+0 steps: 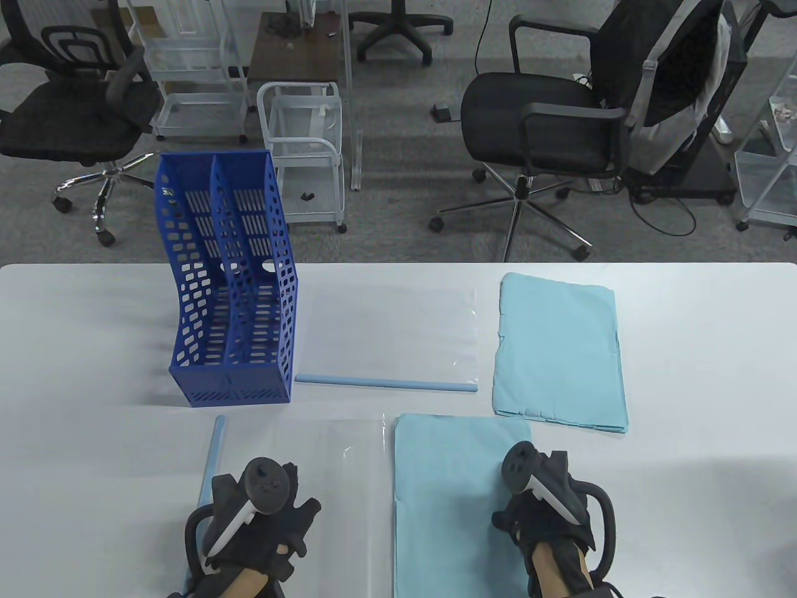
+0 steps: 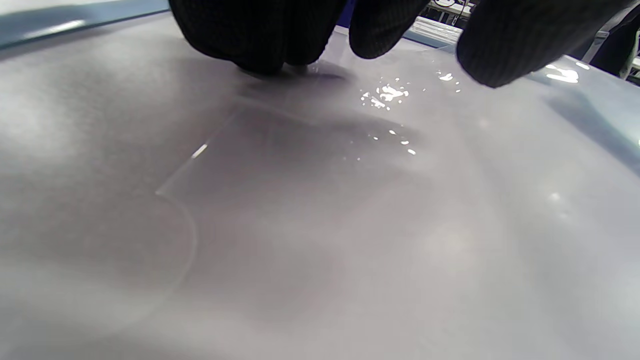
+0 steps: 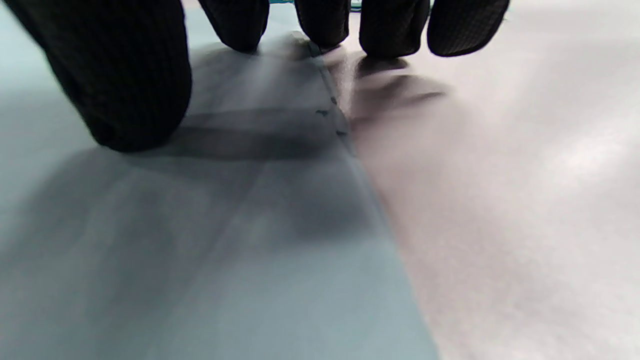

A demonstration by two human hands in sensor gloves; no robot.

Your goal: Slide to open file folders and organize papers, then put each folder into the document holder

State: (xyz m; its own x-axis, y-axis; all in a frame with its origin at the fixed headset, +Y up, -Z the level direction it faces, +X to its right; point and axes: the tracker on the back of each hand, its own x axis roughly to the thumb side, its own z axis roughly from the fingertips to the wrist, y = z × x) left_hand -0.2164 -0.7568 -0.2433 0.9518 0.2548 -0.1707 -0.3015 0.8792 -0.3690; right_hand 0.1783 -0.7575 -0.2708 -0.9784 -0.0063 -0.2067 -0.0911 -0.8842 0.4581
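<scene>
Two clear folders on the table [image 1: 685, 349]. Far folder [image 1: 389, 339] lies flat right of the blue holder [image 1: 230, 293], its slide bar [image 1: 386, 382] along the near edge. Near folder [image 1: 299, 473] sits in front of me, slide bar [image 1: 215, 455] along its left edge, cover looks laid open to the left.

Two light-blue paper stacks: far stack [image 1: 560, 352] at right, edges ragged, well apart from both hands. Near stack [image 1: 457, 498] lies just right of the near folder's clear sheet.

Left hand [image 1: 261, 517] is down on the near folder; in the left wrist view the fingertips [image 2: 265, 45] press on the glossy plastic, nothing pinched, fingers bent only a little. Right hand [image 1: 542, 498] rests on the right edge of the near stack; right wrist view shows fingers [image 3: 325, 25] straddling the paper edge and table, thumb on the paper, flat rather than gripping.

Holder has both slots empty, so no folder filed yet.

Step, my read: squaring the near stack for loading into the near folder, left hand pinning the folder.

Next likely needs: tidy the stack edges, move it onto the open folder, close the cover, slide the bar on. Plastic looks slick, so keep it pinned or it may skate.
</scene>
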